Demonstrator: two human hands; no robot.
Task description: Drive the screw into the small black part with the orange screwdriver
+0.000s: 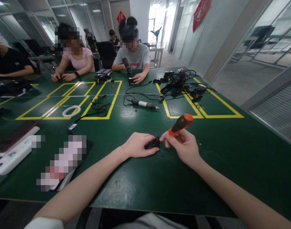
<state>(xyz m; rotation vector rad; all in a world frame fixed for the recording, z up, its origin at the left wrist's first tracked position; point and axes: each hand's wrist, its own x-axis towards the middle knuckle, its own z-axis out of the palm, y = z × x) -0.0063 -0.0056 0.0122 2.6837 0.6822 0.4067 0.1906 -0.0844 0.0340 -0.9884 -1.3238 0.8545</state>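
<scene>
On the green table in front of me, my left hand [140, 145] grips a small black part [156, 142] between thumb and fingers. The part has a round, ring-like top; its exact kind is too small to make out. Just to its right, my right hand [185, 147] holds a screwdriver [181, 124] with a black and orange handle. The handle tilts up and to the right, and its lower end sits in my fingers beside the black part. The screwdriver's shaft and tip are hidden by my fingers.
Beyond my hands lies a grey and black electric screwdriver [145, 104] with its cord. Tangled black cables [177, 81] heap at the back right. At left are a white power strip [14, 156] and a white ring [71, 111]. Opposite, a person [133, 52] holds a power tool.
</scene>
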